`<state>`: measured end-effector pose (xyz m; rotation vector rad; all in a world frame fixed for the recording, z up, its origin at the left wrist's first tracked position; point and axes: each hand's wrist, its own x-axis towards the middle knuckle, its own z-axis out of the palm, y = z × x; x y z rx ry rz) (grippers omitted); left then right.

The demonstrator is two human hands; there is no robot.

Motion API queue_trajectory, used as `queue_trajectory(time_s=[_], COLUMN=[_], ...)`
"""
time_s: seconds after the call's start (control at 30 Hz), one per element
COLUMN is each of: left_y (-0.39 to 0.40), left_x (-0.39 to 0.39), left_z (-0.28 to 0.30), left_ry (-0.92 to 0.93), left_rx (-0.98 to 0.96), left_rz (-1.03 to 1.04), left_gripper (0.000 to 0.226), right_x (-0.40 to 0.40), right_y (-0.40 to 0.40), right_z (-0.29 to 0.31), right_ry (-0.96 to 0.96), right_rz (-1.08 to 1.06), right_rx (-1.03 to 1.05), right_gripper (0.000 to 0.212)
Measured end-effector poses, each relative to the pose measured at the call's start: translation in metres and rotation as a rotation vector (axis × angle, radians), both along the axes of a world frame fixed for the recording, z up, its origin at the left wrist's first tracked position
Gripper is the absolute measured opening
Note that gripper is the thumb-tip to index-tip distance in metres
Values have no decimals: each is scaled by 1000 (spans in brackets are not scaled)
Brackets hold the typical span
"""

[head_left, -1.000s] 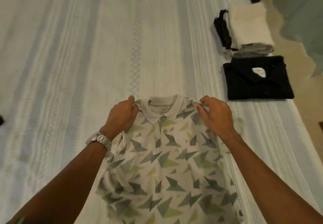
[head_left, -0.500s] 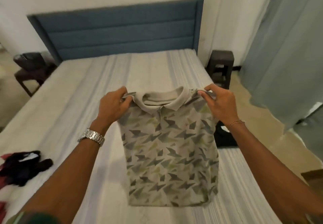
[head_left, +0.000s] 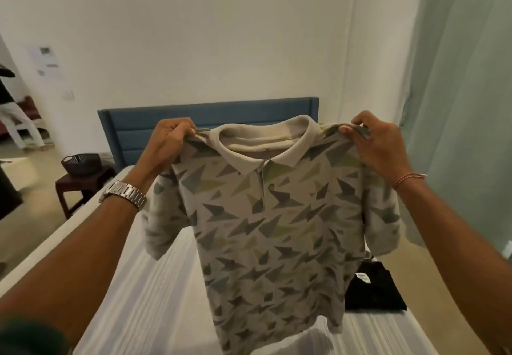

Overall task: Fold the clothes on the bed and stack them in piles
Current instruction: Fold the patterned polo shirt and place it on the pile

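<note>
A patterned polo shirt [head_left: 273, 224] hangs above the bed [head_left: 155, 299], bare sheet beneath. Left hand [head_left: 169, 144] and right hand [head_left: 379, 146] pinch its shoulders.

Lower left: bare striped bed [head_left: 144, 293], passable. Lower right: blocked by folded black garment [head_left: 374, 291]. Centre: curtained by hanging polo shirt [head_left: 271, 232].

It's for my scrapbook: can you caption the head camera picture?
Two hands, left hand and right hand, hold up a beige triangle-patterned polo shirt over the striped bed.
</note>
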<state>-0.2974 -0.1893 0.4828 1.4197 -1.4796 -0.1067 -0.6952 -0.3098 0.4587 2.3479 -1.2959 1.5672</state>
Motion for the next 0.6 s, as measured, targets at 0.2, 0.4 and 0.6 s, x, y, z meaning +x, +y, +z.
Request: queue_trajectory(time_s=[0.2, 0.4, 0.6], left_y=[-4, -13, -14], left_x=[-2, -21, -55], left_z=[16, 21, 22], left_ry=[-179, -195, 206], left_rx=[-63, -53, 204], left_rz=[118, 274, 12], left_gripper=[23, 13, 12], right_x=[4, 15, 48], right_y=[13, 34, 61], right_z=[20, 38, 42], right_ry=[2, -141, -608], right_rz=[43, 158, 595], right_rx=[37, 530, 1043], right_gripper=[21, 39, 23])
